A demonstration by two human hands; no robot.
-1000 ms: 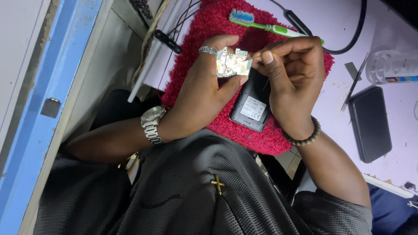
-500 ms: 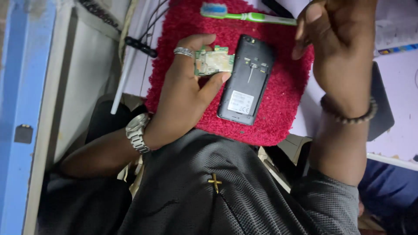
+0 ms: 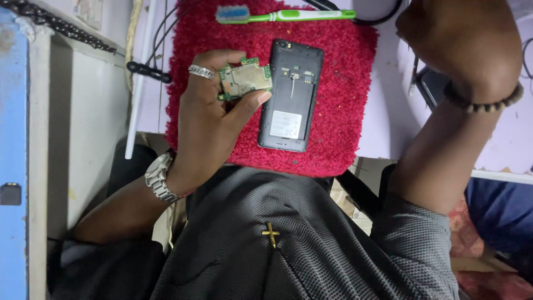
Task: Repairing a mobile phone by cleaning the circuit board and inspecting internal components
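My left hand (image 3: 206, 125), with a ring and a metal wristwatch, pinches a small green circuit board (image 3: 245, 79) between thumb and fingers above a red fuzzy mat (image 3: 347, 116). Just right of the board, a black phone (image 3: 291, 94) lies on the mat with its back cover off and its inside exposed. My right hand (image 3: 461, 44), wearing a bead bracelet, is raised at the upper right, away from the phone. Its fingers are turned away from the camera, so I cannot see whether it holds anything.
A green and white toothbrush (image 3: 288, 15) lies along the mat's far edge. A dark flat device (image 3: 428, 89) sits on the pale table right of the mat, partly behind my right wrist. Cables and a white rod (image 3: 139, 100) run along the left, beside a blue frame (image 3: 14, 139).
My right hand let go of the phone and lifted up to the right. The phone now lies flat on the mat. My left hand kept the circuit board.
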